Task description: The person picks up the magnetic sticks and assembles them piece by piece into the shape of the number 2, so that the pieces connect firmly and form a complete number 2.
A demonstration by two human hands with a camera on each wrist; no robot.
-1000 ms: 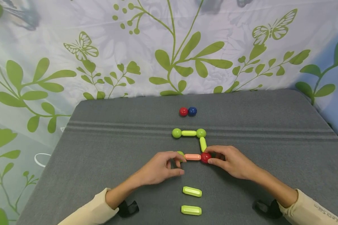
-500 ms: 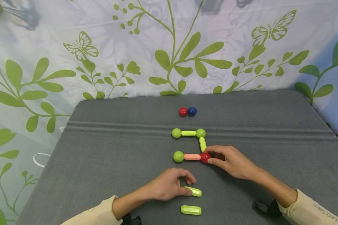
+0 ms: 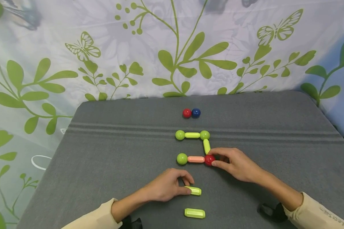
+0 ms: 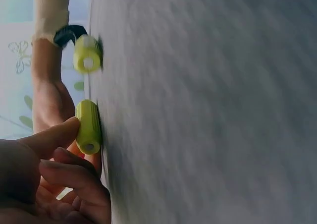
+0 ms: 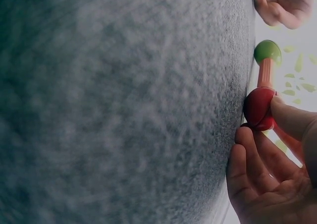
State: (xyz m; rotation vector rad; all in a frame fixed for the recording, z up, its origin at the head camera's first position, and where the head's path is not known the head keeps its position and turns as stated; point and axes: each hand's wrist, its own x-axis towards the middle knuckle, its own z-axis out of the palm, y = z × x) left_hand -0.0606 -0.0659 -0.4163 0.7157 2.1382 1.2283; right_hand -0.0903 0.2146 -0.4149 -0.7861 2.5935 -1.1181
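Note:
My left hand (image 3: 167, 185) pinches a yellow-green magnetic rod (image 3: 195, 191) between thumb and fingers, low over the table. In the left wrist view the rod (image 4: 88, 127) shows its round end, with the thumb on its side. My right hand (image 3: 237, 163) holds a red ball (image 3: 209, 160) at the corner of a chain on the table. From that ball an orange rod (image 3: 196, 159) runs left to a green ball (image 3: 182, 158). A yellow-green rod (image 3: 206, 146) leads away to a second green ball (image 3: 204, 135), then another rod (image 3: 192, 135) and a third green ball (image 3: 180, 135).
Another yellow-green rod (image 3: 194, 213) lies near the front of the grey table (image 3: 117, 143). Farther back, a loose red ball (image 3: 187, 113) and a blue ball (image 3: 196, 113) sit side by side. A patterned cloth (image 3: 126, 47) hangs behind the table.
My left hand has left the near green ball, come down toward the front and gripped the rod, which has shifted slightly left and away. The right hand stays on the red ball.

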